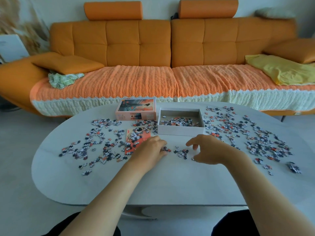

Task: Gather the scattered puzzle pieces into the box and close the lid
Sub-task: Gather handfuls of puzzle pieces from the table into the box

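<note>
At table centre, toward the far edge, we find the box (180,131) open side up, its long axis running left to right, with a shallow heap of pieces inside. Its lid (136,109) stands just to the left, apart from it, printed face up, long axis likewise left to right. Loose pieces (252,133) cover the table (170,184) in two broad fields, left and right of the box. Some on the left overlie a picture card (130,150). A small cluster (182,152) lies between the hands.

The box sits beyond both hands, its front wall nearer the right hand (209,150) than the left hand (150,149). We record the left hand palm down, fingers bent onto pieces at the card's right edge; whether it pinches any we cannot tell. The right hand hovers with fingers spread and curved, holding nothing, its thumb tip just beside a lone piece.

The table is pale grey and oval. Behind it stands an orange sofa (153,45) with an orange-and-cream throw (119,82) and a yellow cloth (281,68). The floor is pale grey.
</note>
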Action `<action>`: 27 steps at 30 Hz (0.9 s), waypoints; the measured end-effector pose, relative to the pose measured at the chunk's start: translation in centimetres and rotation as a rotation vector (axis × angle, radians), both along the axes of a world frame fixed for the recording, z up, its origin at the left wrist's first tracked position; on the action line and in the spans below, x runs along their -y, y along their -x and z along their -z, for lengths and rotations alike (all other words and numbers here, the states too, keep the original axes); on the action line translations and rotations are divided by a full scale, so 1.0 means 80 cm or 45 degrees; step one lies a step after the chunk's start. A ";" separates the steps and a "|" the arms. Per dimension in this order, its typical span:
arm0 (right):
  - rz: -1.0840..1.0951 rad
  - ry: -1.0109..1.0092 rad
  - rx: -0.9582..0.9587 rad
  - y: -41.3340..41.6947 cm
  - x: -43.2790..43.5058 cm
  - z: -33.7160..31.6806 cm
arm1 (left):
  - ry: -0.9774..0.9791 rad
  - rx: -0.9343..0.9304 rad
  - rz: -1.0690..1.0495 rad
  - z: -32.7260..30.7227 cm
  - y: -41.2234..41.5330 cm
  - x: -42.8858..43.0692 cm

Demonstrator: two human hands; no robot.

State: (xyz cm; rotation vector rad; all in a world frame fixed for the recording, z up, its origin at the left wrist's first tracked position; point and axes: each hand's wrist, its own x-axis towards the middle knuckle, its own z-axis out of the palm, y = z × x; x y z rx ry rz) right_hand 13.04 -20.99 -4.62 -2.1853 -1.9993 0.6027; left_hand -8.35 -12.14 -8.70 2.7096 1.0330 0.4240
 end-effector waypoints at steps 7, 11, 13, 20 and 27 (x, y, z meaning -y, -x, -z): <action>0.119 -0.125 0.003 0.015 -0.010 0.007 | 0.060 0.021 0.084 0.006 -0.025 0.004; 0.081 -0.177 -0.047 0.025 -0.020 0.012 | 0.166 0.084 0.084 0.004 -0.034 0.001; 0.075 -0.163 -0.089 0.023 -0.023 0.010 | 0.198 0.130 0.080 -0.002 -0.031 -0.003; -0.039 0.031 0.021 0.019 -0.028 0.007 | 0.184 -0.143 0.076 -0.003 -0.001 -0.024; 0.093 -0.070 -0.203 0.038 -0.048 0.012 | 0.228 0.021 0.084 -0.003 -0.018 -0.015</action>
